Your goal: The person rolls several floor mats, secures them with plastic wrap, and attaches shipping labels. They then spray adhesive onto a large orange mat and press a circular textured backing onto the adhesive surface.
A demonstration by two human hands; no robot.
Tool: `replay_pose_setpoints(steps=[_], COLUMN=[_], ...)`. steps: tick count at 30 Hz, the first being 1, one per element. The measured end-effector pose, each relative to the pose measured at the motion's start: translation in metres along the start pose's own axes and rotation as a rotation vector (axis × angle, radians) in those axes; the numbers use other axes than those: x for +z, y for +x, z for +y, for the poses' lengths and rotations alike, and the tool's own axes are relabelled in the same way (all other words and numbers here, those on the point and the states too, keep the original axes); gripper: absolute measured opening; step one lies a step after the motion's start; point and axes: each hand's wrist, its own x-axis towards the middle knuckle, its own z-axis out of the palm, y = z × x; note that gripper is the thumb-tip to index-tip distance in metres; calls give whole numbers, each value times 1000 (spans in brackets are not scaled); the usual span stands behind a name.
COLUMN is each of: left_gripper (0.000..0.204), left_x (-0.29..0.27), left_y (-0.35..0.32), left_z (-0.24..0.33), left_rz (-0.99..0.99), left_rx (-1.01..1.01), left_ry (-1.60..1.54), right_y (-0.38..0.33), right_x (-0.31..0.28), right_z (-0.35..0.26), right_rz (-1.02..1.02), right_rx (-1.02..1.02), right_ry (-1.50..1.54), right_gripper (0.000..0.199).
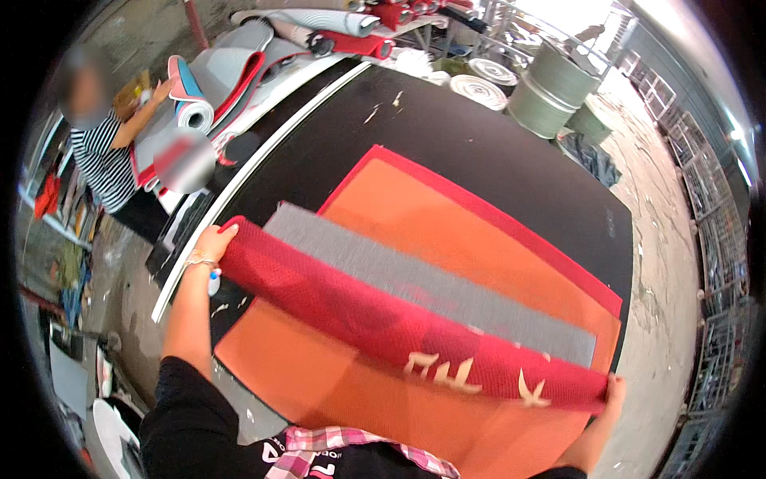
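Two hands, one red mat (pixel 399 327) stretched between them, slanting across a gray strip (pixel 431 275) and an orange sheet (pixel 399 199) on the black table (pixel 479 144). Best handled, I judge, with even tension, both ends moved together, so no crease sets. Left hand (pixel 211 243): fingers curled closed on the mat's left end. Right hand (pixel 613 395): closed about the right end, fingers mostly hidden.

Left hand (pixel 212 243) and right hand (pixel 611 401) hold a red mat (pixel 375 317) between them.
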Motion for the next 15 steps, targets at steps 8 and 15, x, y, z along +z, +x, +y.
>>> replay_pose_setpoints(steps=[8,15], left_gripper=[57,53], left_x=[-25,-17], left_y=[-124,-109], left_z=[-65,-70], left_rz=[-333,-425], left_rx=[-261,-93], left_ry=[307,342], right_y=[-213,-482], right_x=[26,127], right_z=[68,-208], right_rz=[-138,-190], right_rx=[-112,-1040], right_ry=[-428,-92], right_gripper=[24,30])
